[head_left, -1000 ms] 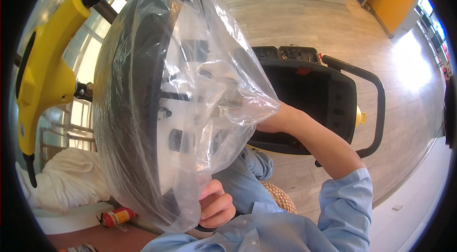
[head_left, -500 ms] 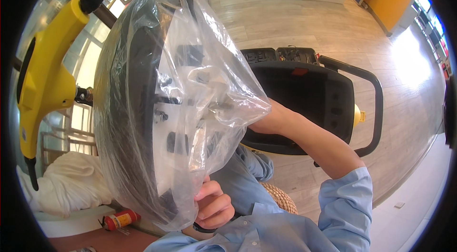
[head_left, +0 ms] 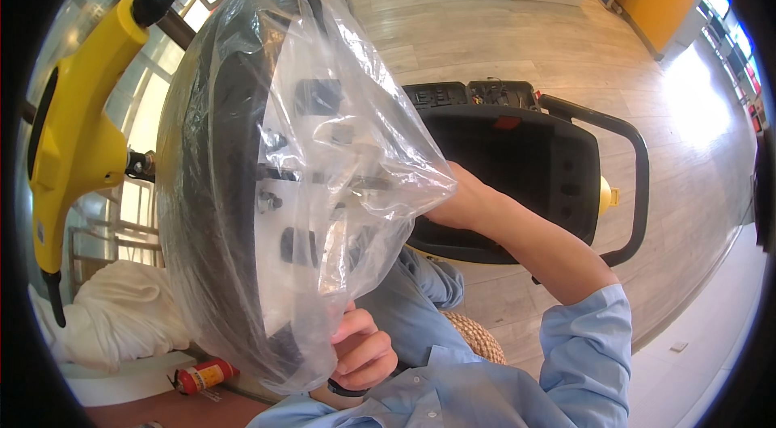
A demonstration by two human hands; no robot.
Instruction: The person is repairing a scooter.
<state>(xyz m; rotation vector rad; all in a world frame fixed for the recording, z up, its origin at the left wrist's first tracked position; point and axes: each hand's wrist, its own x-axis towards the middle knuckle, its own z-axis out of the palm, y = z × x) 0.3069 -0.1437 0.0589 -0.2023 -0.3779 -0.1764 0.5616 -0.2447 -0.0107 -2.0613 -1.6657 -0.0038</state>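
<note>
A large black rounded housing (head_left: 230, 177) with a flat white face (head_left: 283, 145) stands before me, wrapped in a clear plastic bag (head_left: 404, 173). Dark rectangular openings and small metal fittings show through the film on the white face. My left hand (head_left: 364, 349) is closed on the bag's near lower edge, fingers curled. My right hand (head_left: 454, 200) reaches into the bag from the right, its wrist at the bag's pulled-out corner. Creased, shiny film blurs its fingers, so whether they hold anything is unclear.
To the left, a yellow handle piece (head_left: 85, 129) joins the housing through a metal fitting. A black-and-yellow bin-like body with a looped handle (head_left: 643, 177) lies at right, beside an open black tool case (head_left: 501, 92). White cloth (head_left: 121, 311) and a red fire extinguisher (head_left: 204, 376) sit lower left.
The wrapped housing has shifted very slightly left. My right hand has moved a little to the left with the bag's corner. My left hand keeps its grip.
</note>
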